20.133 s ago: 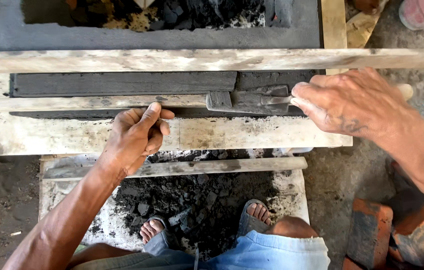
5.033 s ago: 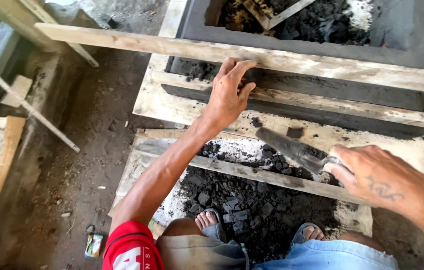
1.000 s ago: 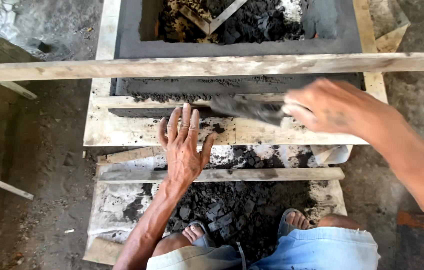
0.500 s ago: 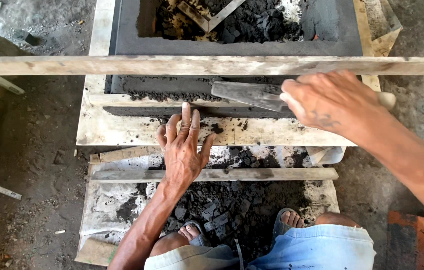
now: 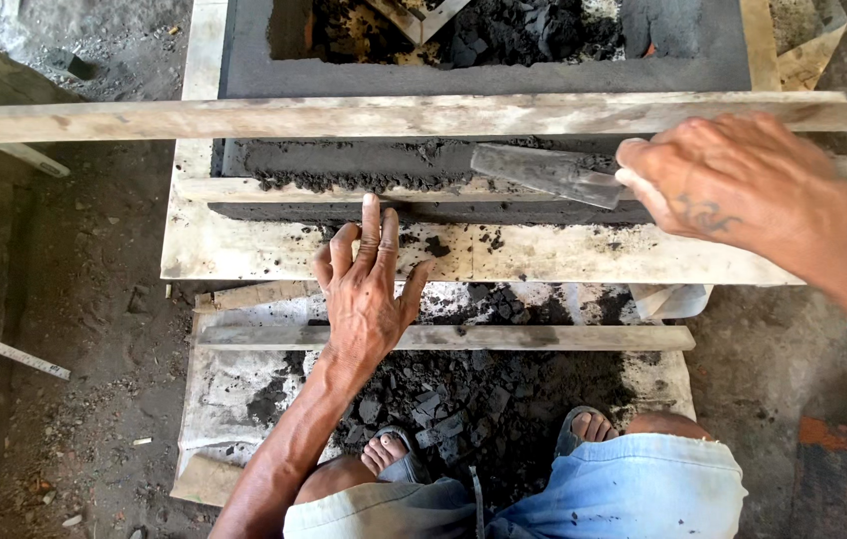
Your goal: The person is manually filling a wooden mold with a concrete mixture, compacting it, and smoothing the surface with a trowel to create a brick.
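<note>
One trowel (image 5: 543,172), blade caked grey, lies over dark wet mortar (image 5: 364,165) in the mould — right hand (image 5: 733,185) clenched round its handle. Left hand (image 5: 369,294) flat, fingers spread, on the pale board (image 5: 563,262); a long wooden slat (image 5: 244,118) crosses above.

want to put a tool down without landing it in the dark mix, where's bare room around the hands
The pale wooden board is bare left of the left hand, out to its left edge. Right of that hand it carries only scattered dark crumbs, up to below the right hand gripping the flat metal trowel. The wet dark mix strip and the black lump pile are crowded.
</note>
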